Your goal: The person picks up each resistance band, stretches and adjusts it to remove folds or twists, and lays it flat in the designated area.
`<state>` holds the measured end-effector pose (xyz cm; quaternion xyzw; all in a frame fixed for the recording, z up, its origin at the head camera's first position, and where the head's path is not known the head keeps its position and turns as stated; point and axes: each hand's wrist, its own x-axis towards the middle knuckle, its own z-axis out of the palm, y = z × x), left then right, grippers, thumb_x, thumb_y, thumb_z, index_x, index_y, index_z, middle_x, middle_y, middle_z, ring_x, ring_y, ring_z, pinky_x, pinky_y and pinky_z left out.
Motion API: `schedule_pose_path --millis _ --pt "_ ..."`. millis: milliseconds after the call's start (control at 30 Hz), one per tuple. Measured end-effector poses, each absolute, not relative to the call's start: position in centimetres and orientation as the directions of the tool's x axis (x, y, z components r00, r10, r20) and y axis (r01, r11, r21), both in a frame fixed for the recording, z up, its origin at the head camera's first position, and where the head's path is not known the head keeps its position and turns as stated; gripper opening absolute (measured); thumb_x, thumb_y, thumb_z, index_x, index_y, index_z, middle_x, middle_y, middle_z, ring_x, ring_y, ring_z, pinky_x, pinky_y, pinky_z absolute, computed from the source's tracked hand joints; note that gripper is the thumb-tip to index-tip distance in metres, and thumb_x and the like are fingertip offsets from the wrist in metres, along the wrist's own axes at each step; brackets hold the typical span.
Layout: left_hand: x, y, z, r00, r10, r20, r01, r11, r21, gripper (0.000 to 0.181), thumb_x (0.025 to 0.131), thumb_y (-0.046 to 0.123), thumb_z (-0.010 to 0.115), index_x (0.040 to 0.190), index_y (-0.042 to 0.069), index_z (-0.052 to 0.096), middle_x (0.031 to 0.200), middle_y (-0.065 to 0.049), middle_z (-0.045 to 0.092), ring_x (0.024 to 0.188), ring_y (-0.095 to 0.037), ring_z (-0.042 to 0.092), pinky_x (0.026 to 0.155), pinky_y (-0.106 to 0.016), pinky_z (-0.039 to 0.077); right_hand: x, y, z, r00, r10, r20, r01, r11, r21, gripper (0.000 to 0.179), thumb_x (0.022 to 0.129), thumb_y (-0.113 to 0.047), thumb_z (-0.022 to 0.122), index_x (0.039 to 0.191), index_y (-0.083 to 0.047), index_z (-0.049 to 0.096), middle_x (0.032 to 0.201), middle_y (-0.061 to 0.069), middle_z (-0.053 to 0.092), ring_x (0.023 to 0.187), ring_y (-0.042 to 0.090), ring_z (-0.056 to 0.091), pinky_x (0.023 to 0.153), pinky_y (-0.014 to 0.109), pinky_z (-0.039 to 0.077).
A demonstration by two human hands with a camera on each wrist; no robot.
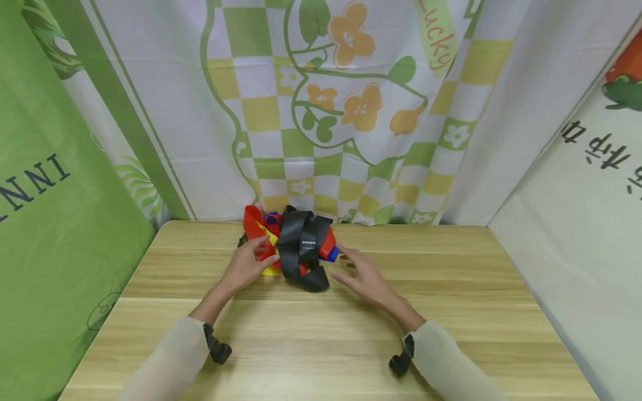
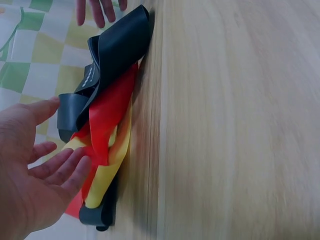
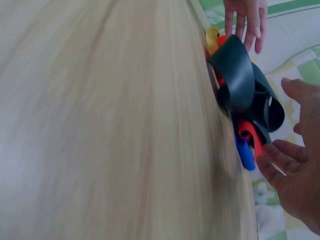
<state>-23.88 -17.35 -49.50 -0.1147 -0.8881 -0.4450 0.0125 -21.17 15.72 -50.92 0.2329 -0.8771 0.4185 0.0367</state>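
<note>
A tangled heap of flat stretchy exercise bands lies at the back of the table, with a wide black band (image 1: 292, 245) looped on top. Under it show a red band (image 2: 108, 112), a yellow band (image 2: 106, 180) and a blue band (image 3: 243, 150). My left hand (image 1: 247, 260) reaches to the heap's left side, relaxed fingers at the red and yellow bands. On the opposite side, my right hand (image 1: 365, 277) has its fingertips close by the red and blue ends, thumb apart from the fingers. Neither hand grips anything.
The heap sits on a wooden table (image 1: 301, 334) close to its back edge. Behind it hangs a patterned curtain (image 1: 311, 161), with a green cloth (image 1: 60, 234) at the left and a white cloth (image 1: 577, 234) at the right.
</note>
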Motion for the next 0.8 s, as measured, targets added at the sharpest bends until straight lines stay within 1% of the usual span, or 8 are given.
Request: schedule_pose_path --millis 167,367,533,633,800 --pt "-24.7 -16.7 -50.0 -0.984 0.157 0.087 0.162 0.575 0.802 0.061 0.096 0.020 0.080 0.147 -0.004 0.056 0.125 -0.020 0.071 0.110 -0.035 0.073 0.092 -0.044 0.063 -22.0 14.2 -51.1 -0.901 -0.355 0.250 -0.392 0.413 -0.822 0.066 0.096 -0.012 0.080 0.152 0.007 0.051 0.140 0.031 0.061 0.122 0.049 0.065 0.103 0.056 0.056" --pt "-25.2 -16.0 -49.7 -0.988 0.137 0.071 0.138 0.582 0.801 0.056 0.097 0.021 0.080 0.143 -0.004 0.060 0.113 -0.017 0.076 0.099 -0.031 0.075 0.083 -0.040 0.064 -23.0 12.4 -51.6 -0.930 -0.288 0.227 -0.313 0.300 -0.901 0.059 0.093 -0.006 0.081 0.146 0.008 0.056 0.126 0.032 0.068 0.114 0.047 0.069 0.096 0.052 0.060" --pt "-25.7 -15.6 -49.6 -0.991 0.123 0.045 0.107 0.571 0.814 0.053 0.097 0.020 0.079 0.142 -0.003 0.062 0.110 -0.018 0.077 0.095 -0.030 0.076 0.081 -0.038 0.065 -23.4 11.1 -52.2 -0.943 -0.237 0.235 -0.295 0.264 -0.918 0.051 0.092 -0.003 0.082 0.139 0.006 0.063 0.118 0.029 0.071 0.105 0.041 0.074 0.090 0.045 0.063" --pt "-26.0 -15.5 -49.8 -0.995 0.103 0.011 0.063 0.517 0.853 0.049 0.097 0.016 0.079 0.140 -0.002 0.063 0.108 -0.020 0.077 0.091 -0.029 0.077 0.078 -0.036 0.066 -23.5 10.6 -52.3 -0.945 -0.213 0.247 -0.299 0.267 -0.916 0.047 0.091 -0.001 0.082 0.135 0.005 0.067 0.113 0.028 0.072 0.101 0.039 0.075 0.086 0.041 0.064" --pt "-26.7 -15.1 -50.0 -0.996 0.076 -0.037 -0.003 0.410 0.912 0.038 0.095 0.007 0.079 0.129 -0.004 0.065 0.103 -0.023 0.076 0.080 -0.025 0.078 0.072 -0.033 0.066 -23.7 9.9 -52.1 -0.960 -0.169 0.222 -0.264 0.300 -0.917 0.043 0.088 0.001 0.084 0.130 0.002 0.072 0.108 0.024 0.073 0.097 0.035 0.075 0.084 0.035 0.064"
